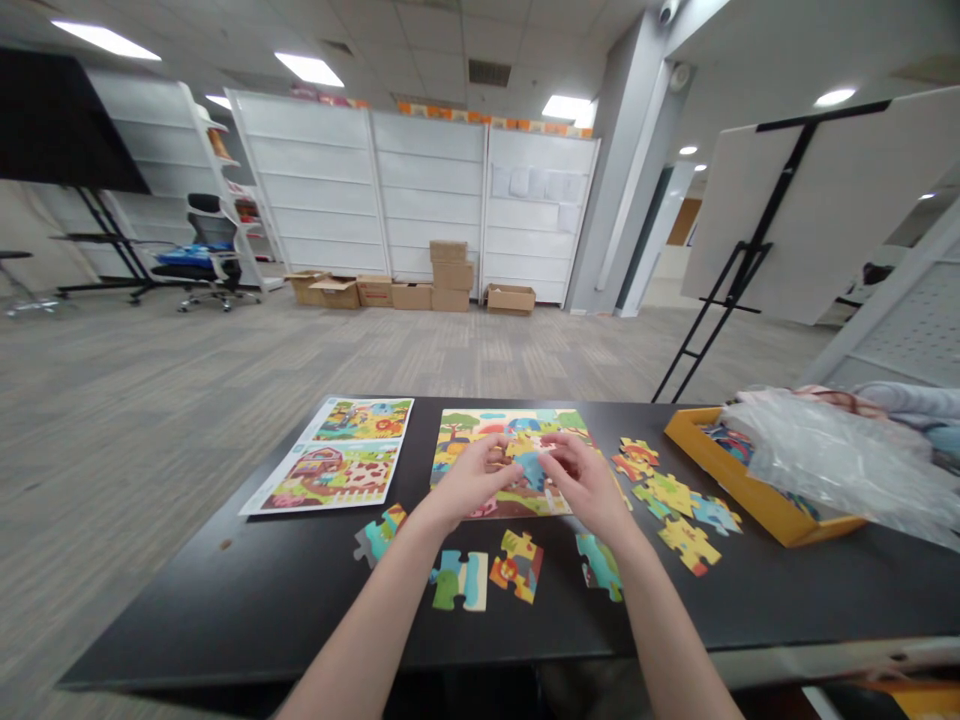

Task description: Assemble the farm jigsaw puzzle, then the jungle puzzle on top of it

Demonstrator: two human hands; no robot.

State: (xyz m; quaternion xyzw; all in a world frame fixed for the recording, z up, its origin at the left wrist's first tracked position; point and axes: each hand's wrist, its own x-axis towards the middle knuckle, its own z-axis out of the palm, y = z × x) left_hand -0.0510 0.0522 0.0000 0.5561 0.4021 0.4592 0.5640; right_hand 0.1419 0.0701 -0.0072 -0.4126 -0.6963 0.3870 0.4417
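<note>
A blue puzzle piece is pinched between my two hands over a colourful animal picture board. My left hand grips its left side with the thumb, fingers curled. On the piece's right side, the thumb and fingers of my right hand close in. Both hands hide the board's middle. Nearer me lie a green-and-blue puzzle piece, an orange lion piece and a teal piece, partly behind my right forearm. Another teal-and-grey piece sits by my left forearm.
Several loose yellow, orange and blue pieces lie right of the board. Beyond them stands a yellow box, partly covered by clear plastic. A printed picture sheet lies left on the black table.
</note>
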